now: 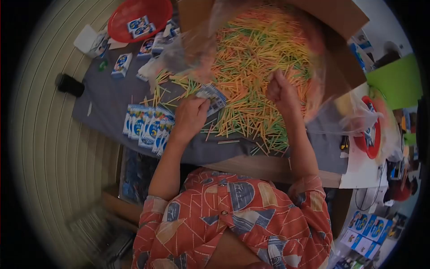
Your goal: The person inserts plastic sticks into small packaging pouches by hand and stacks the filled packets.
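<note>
My left hand point(191, 115) is closed on the edge of a small blue and silver packet point(214, 99), which lies over the near left side of the stick pile. My right hand point(283, 93) is above the heap of thin orange, yellow and green sticks point(255, 54). Its fingers are curled together, and whatever they hold, if anything, is hidden. The sticks spill from a clear plastic bag point(317, 96) in an open cardboard box. Left of my left hand, several blue and white packets point(150, 127) lie overlapped in a row.
A red bowl point(139, 20) with small packets stands at the far left. Near it are small blue and white boxes point(121, 65) and a black cylinder point(70, 85). Cardboard flaps point(329, 18) rise at the back right. Another red bowl point(372, 134) is at the right edge.
</note>
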Motion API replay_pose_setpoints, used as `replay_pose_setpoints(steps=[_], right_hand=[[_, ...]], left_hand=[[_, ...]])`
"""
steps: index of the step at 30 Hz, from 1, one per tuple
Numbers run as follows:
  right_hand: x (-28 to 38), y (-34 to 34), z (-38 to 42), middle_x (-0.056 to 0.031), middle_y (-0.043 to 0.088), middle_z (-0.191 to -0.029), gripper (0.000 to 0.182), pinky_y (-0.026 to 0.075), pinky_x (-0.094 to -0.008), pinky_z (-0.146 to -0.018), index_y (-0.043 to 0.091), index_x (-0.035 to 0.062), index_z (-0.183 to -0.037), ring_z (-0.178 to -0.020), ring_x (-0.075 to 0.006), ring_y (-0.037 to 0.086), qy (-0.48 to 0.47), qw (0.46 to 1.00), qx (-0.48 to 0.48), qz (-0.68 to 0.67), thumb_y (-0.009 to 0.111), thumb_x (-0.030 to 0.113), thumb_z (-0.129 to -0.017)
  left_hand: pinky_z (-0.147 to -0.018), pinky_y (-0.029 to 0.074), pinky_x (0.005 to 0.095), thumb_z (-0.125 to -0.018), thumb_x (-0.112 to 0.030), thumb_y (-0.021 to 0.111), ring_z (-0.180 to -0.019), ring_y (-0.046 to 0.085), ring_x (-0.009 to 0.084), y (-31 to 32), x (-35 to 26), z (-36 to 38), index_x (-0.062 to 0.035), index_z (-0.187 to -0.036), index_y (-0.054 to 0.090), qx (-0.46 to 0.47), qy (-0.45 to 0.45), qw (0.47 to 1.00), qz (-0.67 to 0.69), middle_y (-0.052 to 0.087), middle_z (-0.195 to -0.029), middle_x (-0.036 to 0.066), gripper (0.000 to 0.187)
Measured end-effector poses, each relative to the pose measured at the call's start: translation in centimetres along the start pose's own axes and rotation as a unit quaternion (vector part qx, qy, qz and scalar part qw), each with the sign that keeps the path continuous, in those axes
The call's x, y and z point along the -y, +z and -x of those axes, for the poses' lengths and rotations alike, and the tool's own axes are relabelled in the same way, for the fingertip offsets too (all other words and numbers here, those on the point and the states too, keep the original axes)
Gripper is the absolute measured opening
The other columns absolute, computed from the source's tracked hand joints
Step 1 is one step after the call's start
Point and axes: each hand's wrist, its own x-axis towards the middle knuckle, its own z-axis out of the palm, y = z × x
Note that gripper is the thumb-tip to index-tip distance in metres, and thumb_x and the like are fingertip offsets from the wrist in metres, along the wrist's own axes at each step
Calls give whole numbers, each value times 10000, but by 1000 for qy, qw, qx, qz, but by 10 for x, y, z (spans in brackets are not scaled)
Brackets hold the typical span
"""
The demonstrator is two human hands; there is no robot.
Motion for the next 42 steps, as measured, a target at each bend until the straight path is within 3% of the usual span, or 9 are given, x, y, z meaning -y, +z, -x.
replay_pose_setpoints(steps=[3, 7, 9, 16, 19, 26, 28, 34, 42], right_hand=[[-7, 8, 0, -7, 470, -638, 449, 422, -315, -627, 526, 47, -975, -599, -129, 482, 1, 992, 40, 119, 381, 464, -1058], [-18, 40, 9, -39, 597, -754, 498, 430, -329, -760, 562, 33, -1021, -728, -153, 540, -50, 974, 21, 221, 320, 466, -1066], [-23, 44, 13, -75, 646, -868, 524, 434, -343, -831, 561, 21, -1059, -833, -180, 585, -66, 972, 56, 220, 306, 479, -1064], [-33, 54, 16, -103, 661, -919, 516, 447, -361, -916, 556, 13, -1088, -909, -202, 609, -104, 991, 38, 76, 310, 466, -1066], [-35, 58, 14, -111, 666, -925, 496, 450, -378, -932, 559, 10, -1083, -916, -205, 614, -88, 992, 38, 78, 334, 452, -1065], [-44, 70, 12, -106, 661, -951, 500, 448, -377, -914, 565, 13, -1062, -922, -204, 613, -77, 988, 31, 131, 328, 454, -1067], [-43, 74, 11, -108, 658, -973, 513, 445, -378, -917, 566, 15, -1062, -930, -204, 610, -92, 986, 27, 135, 320, 465, -1067], [-45, 87, 1, -164, 657, -1104, 526, 411, -401, -992, 612, 60, -1079, -1091, -265, 593, -117, 992, 52, 17, 329, 502, -1053], [-47, 100, -2, -165, 606, -1248, 580, 370, -411, -1040, 618, 57, -1066, -1192, -265, 536, -119, 973, 119, 160, 303, 544, -1044]], left_hand=[[-726, 486, 469, -877, -128, 621, -834, 617, 397, 3, -3, 3, 18, -851, 691, 16, -2, 999, -32, 643, -871, 189, 165], [-720, 492, 445, -853, -110, 634, -835, 619, 370, 27, -3, 16, 14, -798, 688, -44, 118, 965, -231, 631, -828, 172, 146], [-710, 498, 442, -839, -101, 649, -830, 622, 361, 29, 0, 18, 7, -783, 682, -50, 119, 965, -228, 626, -815, 160, 126], [-699, 523, 446, -762, -56, 709, -840, 628, 328, 6, 2, 3, -27, -774, 689, -76, 57, 992, -77, 621, -796, 103, 37], [-696, 519, 443, -759, -62, 711, -832, 626, 329, 23, 11, 12, -36, -804, 707, -65, 117, 976, -172, 620, -795, 109, 52], [-696, 507, 423, -774, -62, 716, -813, 619, 323, 15, -2, 13, -32, -831, 720, -55, 93, 979, -173, 616, -775, 113, 64], [-667, 479, 383, -785, -42, 729, -751, 614, 285, 9, 3, 1, -21, -839, 720, -61, 65, 996, 9, 614, -743, 104, 59], [-634, 454, 295, -764, 40, 764, -706, 598, 145, -8, -7, 4, 12, -843, 701, -30, -18, 974, 223, 623, -745, 44, 105], [-674, 492, 285, -731, 47, 796, -755, 633, 156, 7, -15, 12, 14, -860, 700, -43, 59, 960, 272, 659, -818, 68, 164]])
